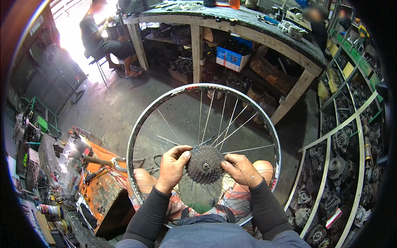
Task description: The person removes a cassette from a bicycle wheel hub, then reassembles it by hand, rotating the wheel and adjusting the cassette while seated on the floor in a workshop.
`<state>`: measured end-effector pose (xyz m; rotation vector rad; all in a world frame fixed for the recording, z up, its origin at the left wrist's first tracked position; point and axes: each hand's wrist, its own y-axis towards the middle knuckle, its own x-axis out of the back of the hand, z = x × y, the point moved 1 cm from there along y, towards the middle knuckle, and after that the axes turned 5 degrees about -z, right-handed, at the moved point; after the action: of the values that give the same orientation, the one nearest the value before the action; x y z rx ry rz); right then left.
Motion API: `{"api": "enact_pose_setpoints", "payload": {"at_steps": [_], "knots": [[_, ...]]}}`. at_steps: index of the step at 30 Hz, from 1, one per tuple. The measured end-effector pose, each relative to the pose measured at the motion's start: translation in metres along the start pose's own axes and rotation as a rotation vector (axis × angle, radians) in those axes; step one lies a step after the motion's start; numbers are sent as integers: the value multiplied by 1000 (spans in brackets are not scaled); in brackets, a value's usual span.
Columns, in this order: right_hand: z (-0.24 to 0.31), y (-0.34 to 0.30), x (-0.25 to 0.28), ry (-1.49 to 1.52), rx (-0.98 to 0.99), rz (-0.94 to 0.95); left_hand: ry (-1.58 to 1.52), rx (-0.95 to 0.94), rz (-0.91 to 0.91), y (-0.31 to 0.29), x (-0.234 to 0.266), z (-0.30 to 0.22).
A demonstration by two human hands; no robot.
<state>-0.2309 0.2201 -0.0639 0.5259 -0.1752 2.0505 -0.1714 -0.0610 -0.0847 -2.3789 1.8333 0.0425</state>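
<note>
A bicycle wheel (133,136) with a silver and black rim rests across my lap, with thin spokes (202,111) running between rim and hub. Several spokes on the left stop short of the rim. In the middle is a dark, greasy cassette (205,163) of stacked sprockets. My left hand (173,167) is closed on the cassette's upper left edge, its fingers partly hidden behind. At the right edge, my right hand (242,169) pinches a thin spoke (248,174) that slants across its back. Its fingertips are close beside the sprockets.
At my left, an orange worn bench (105,192) carries tools and a metal tube (97,160). A long workbench (194,53) with crowded shelves below stands ahead. Metal racks (326,144) of machine parts line the right. One person (103,37) sits far left; another (318,31) is behind the workbench.
</note>
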Motion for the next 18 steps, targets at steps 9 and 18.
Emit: {"api": "enact_pose_setpoints", "payload": {"at_steps": [9,18], "knots": [[1,0,0,5,-25,10,-84,-36,-6,1,0,6],[-4,2,2,-28,-23,11,-78,-31,7,4,-1,5]]}}
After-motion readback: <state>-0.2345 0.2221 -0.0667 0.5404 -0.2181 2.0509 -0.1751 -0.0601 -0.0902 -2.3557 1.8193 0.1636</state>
